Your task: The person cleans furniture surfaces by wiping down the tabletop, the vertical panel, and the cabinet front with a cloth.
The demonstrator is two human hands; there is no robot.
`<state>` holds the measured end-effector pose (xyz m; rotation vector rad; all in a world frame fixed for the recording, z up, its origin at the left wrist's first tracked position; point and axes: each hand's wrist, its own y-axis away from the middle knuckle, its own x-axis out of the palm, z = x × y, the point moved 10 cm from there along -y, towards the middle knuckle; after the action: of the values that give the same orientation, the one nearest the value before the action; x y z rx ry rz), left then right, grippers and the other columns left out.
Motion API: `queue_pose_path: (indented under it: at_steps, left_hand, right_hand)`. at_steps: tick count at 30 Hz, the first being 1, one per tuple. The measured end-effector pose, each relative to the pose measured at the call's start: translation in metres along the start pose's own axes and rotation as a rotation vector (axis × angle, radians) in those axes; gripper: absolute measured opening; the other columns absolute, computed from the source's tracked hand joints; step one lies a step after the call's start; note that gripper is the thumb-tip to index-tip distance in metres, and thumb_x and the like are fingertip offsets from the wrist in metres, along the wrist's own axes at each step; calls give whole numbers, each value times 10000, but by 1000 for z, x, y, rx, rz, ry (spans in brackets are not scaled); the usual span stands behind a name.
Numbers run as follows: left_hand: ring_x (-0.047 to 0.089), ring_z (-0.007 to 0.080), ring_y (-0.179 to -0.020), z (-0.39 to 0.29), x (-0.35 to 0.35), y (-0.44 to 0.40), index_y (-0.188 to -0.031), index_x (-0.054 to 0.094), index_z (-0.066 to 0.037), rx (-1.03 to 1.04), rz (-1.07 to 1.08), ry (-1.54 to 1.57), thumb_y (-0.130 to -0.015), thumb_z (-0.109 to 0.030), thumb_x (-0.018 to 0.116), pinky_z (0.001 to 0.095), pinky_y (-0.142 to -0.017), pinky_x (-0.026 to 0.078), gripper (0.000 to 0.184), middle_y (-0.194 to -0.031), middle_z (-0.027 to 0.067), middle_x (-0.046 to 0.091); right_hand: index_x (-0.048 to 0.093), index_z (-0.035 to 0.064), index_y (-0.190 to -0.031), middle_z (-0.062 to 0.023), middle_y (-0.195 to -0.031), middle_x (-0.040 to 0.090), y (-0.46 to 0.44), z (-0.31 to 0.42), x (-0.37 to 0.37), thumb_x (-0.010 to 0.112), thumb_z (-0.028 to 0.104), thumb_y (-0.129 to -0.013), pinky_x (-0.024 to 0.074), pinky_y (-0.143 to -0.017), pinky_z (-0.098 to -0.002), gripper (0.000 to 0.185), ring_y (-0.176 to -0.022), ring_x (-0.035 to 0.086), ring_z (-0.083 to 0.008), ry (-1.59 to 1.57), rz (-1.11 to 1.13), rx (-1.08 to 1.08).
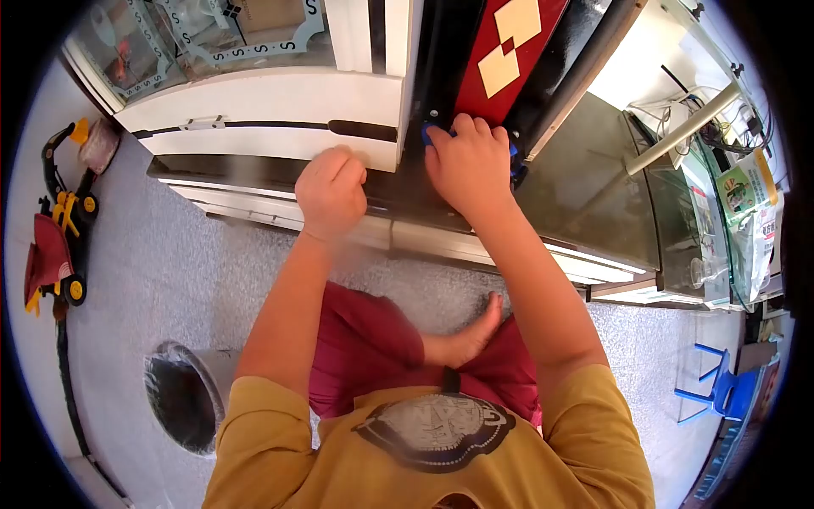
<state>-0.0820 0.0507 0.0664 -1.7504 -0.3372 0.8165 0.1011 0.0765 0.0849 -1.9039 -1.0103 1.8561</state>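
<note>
Beside the lower corner of the white cabinet door (280, 140), my left hand (331, 193) is closed in a fist; what it holds, if anything, is hidden. My right hand (469, 165) bends its fingers over a blue object (514, 170) at the foot of a glossy black panel (449, 59). Only the edges of that object show on either side of the hand, so its kind is unclear. Just above the right fingers runs a red strip (483, 97) with cream diamond shapes. Under both hands lies the dark ledge (390, 191) of the cabinet.
White drawers (432, 242) sit below the ledge. To the right are a glass shelf (721, 229), tangled cables (721, 123) and a packet (750, 191). A toy digger (68, 216) and a bin (182, 399) stand left, a blue chair (721, 386) right.
</note>
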Motion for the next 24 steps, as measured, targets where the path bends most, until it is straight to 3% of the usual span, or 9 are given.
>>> queue_pose_path:
  at_steps: [2, 11, 14, 17, 20, 24]
  left_hand:
    - [591, 327, -685, 0, 1, 0, -732, 572, -73, 2, 0, -8, -779, -14, 636, 412, -589, 473, 99, -800, 111, 564]
    - [593, 323, -681, -1, -2, 1, -730, 560, -67, -3, -24, -14, -783, -34, 646, 408, -591, 476, 106, -802, 108, 571]
    - [591, 323, -680, -1, 0, -1, -731, 561, -67, 0, -12, -16, -785, -34, 646, 408, -592, 477, 107, -797, 110, 569]
    - [588, 324, -679, 0, 0, -1, -732, 560, -66, -6, -8, -16, -788, -30, 643, 410, -592, 476, 107, -797, 112, 565]
    - [587, 325, -680, -1, -2, 0, -733, 559, -66, -4, -19, -11, -793, -29, 642, 411, -592, 476, 109, -802, 112, 564]
    - [589, 327, -680, -1, -1, 0, -737, 558, -66, -2, -17, -21, -799, -28, 640, 412, -591, 475, 110, -805, 114, 564]
  right_hand:
    - [829, 159, -957, -76, -959, 679, -5, 1, 6, 794, 268, -863, 491, -849, -478, 149, -972, 663, -298, -67, 11, -28]
    - [879, 196, -1032, -67, -925, 711, -12, 9, 6, 768, 231, -858, 536, -800, -445, 210, -948, 725, -271, 70, 49, 8]
    - [843, 161, -921, -79, -937, 704, -10, 9, 6, 769, 274, -852, 516, -847, -483, 152, -952, 697, -293, -190, -1, -53]
    - [849, 173, -924, -75, -933, 700, -7, -8, 10, 771, 267, -845, 513, -842, -481, 146, -957, 694, -291, -155, 37, 28]
    - [881, 200, -1040, -41, -916, 694, -10, 1, 8, 765, 213, -872, 530, -827, -438, 205, -942, 699, -264, 52, 34, 9]
    - [879, 202, -1056, -42, -919, 686, -5, 3, -1, 764, 213, -889, 523, -836, -432, 203, -958, 697, -258, -235, 59, -73]
